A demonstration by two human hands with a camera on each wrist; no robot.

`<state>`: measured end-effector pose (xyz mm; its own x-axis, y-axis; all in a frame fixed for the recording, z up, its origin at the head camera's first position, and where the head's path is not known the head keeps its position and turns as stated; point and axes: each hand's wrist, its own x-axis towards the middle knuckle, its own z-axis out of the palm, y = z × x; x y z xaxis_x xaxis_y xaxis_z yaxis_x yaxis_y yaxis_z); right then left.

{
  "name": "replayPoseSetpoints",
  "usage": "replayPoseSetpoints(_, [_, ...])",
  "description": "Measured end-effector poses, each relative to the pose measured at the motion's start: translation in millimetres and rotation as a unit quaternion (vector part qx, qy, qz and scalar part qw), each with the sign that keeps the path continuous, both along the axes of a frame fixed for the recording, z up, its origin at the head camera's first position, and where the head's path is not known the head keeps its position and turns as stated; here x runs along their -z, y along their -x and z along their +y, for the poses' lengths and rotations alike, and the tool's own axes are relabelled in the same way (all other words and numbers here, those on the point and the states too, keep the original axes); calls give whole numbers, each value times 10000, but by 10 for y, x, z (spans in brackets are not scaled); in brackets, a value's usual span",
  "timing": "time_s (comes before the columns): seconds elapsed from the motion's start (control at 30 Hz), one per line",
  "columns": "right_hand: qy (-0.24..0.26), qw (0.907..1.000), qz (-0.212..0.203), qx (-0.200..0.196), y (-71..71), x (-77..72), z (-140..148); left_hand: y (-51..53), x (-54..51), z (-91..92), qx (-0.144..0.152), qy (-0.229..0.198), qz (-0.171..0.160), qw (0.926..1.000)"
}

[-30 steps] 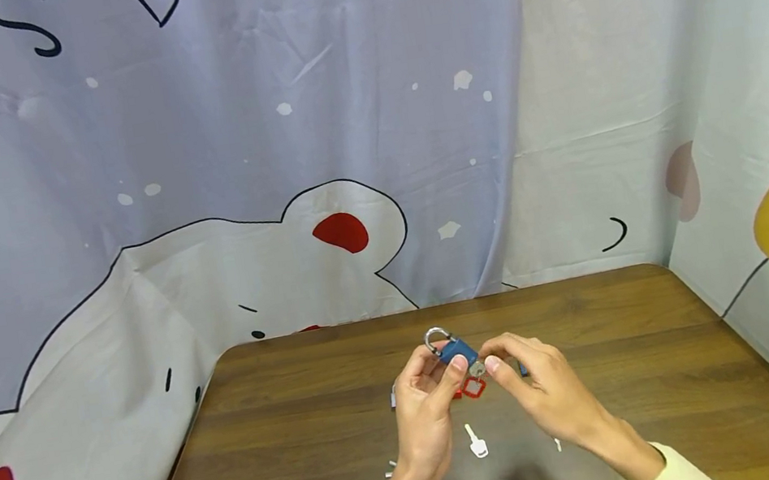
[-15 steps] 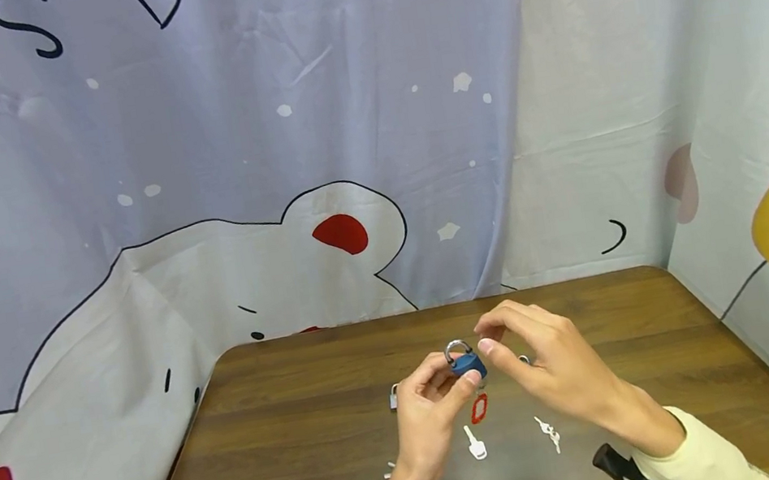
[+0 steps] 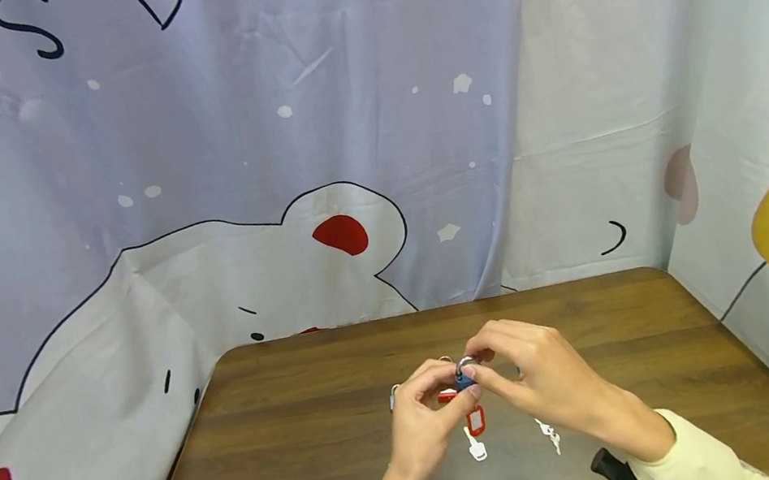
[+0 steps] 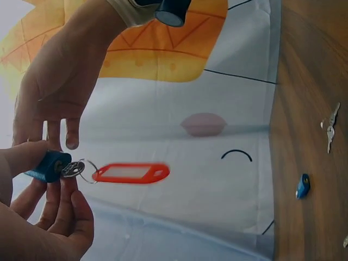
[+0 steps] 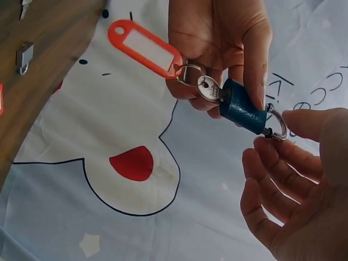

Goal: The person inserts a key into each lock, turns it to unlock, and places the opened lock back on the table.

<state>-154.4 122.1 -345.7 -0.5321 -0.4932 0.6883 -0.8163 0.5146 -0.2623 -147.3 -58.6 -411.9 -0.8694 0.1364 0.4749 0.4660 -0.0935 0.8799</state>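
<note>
A blue padlock (image 5: 243, 107) with a metal shackle (image 5: 279, 124) is held up above the table. My left hand (image 3: 419, 424) grips its body between thumb and fingers. At the other end, my right hand (image 3: 558, 375) pinches the shackle with thumb and forefinger. A round-headed key (image 5: 208, 88) sits in the padlock's bottom. From its ring hangs a red key tag (image 5: 144, 48) with a white label. In the head view the fingers cover most of the padlock.
On the wooden table (image 3: 296, 449) lie a white key (image 3: 477, 447), small keys on a ring (image 3: 549, 437) and another red tag (image 3: 447, 396). A second blue padlock (image 4: 303, 186) and a grey padlock (image 5: 24, 58) lie there too. Printed curtains (image 3: 229, 130) stand behind.
My right hand has moved from the key at the padlock's bottom up to its shackle. The padlock has turned more upright, and the red tag now hangs below it.
</note>
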Motion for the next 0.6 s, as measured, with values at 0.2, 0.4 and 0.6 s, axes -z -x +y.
replayPoseSetpoints(0.2, [5,9999,88,78,14,34,-8,8,58,-10,-72,172,140,9997])
replayPoseSetpoints(0.4, [109,9994,335,57,34,48,-10,15,83,-9,-148,259,333,9990])
replayPoseSetpoints(0.6, [142,9990,354,213,31,51,5,16,86,-1,-317,429,581,9969])
